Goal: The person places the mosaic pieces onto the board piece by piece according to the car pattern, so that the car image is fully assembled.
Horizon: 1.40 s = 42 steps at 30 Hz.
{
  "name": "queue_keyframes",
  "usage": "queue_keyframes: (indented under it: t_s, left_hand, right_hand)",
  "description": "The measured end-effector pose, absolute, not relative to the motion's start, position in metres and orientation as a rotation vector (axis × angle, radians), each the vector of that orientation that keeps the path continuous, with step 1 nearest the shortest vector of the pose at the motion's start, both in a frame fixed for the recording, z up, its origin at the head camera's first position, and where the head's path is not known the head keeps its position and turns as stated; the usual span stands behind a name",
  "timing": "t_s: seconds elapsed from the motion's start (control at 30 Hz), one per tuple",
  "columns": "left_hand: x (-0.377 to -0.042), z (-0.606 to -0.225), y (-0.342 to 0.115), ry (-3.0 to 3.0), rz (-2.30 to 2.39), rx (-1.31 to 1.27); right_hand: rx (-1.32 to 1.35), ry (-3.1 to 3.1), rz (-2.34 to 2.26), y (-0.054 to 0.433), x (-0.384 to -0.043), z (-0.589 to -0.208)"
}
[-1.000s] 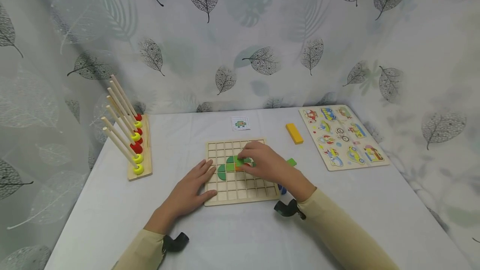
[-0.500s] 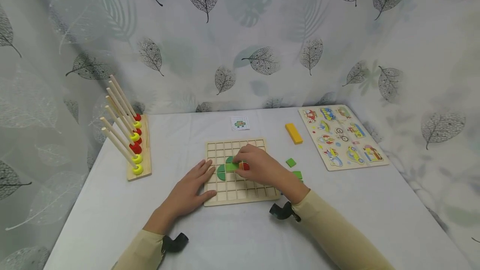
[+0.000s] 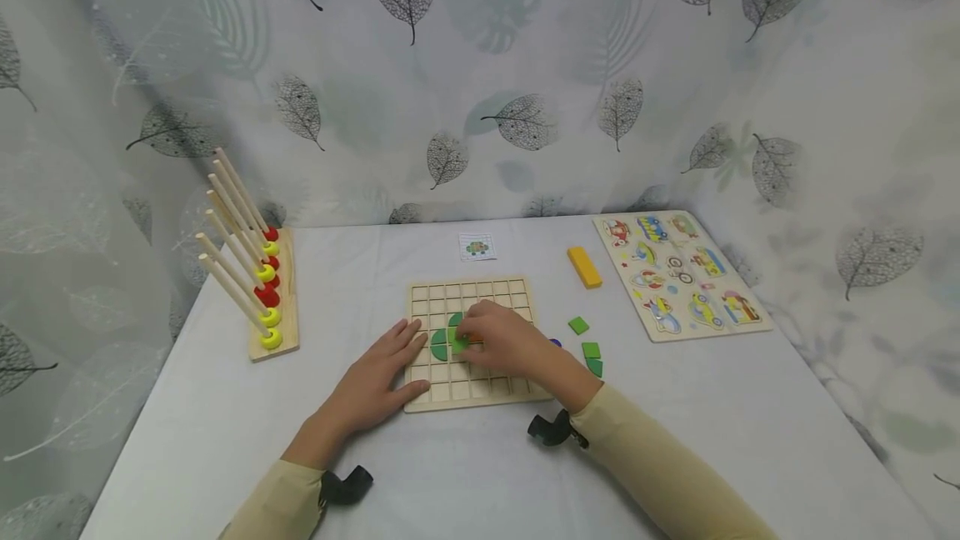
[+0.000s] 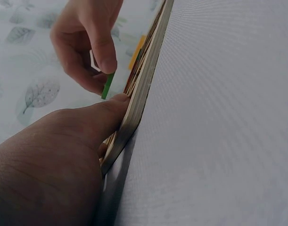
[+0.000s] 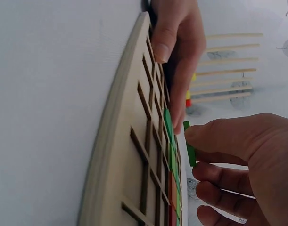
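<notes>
My right hand [image 3: 510, 346] pinches a green square tile [image 5: 189, 146] between thumb and fingers, just above a wooden grid board [image 3: 442, 391]. The tile is tilted on edge and apart from the board in the left wrist view. Dark green rounded pieces [image 3: 438, 345] lie in the grid to the left of that hand. Orange and red pieces [image 5: 172, 193] sit in the grid too, mostly hidden by the right hand in the head view. My left hand [image 3: 378, 369] rests at the board's left edge with fingers spread, its thumb [image 4: 116, 101] touching the rim.
Right of the board lie loose green tiles [image 3: 591, 350], a green rounded piece [image 3: 595, 367] and a partly hidden blue piece [image 3: 555, 342]. Behind are a picture card [image 3: 477, 247] and yellow block [image 3: 584, 267]. A picture puzzle [image 3: 682, 277] lies right; a bead-and-peg stand [image 3: 273, 340] stands left.
My right hand has moved left and slightly toward me over the board with a green tile pinched. Loose tiles at the right are now uncovered. The left hand stays in place.
</notes>
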<state>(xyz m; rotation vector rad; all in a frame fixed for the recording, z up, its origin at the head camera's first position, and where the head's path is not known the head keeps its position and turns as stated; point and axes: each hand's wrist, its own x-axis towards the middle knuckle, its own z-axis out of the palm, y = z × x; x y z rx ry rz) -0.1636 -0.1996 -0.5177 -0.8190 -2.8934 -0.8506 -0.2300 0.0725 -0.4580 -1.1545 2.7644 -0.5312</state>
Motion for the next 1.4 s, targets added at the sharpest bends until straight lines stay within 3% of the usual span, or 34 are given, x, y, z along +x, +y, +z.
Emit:
queue_keyframes:
  t_s: [1.4]
  left_hand:
    - [-0.162,-0.517,-0.199,-2.898,-0.875,-0.802]
  right_hand:
    - [-1.176,2.765,-0.48,0.069,-0.232,-0.469]
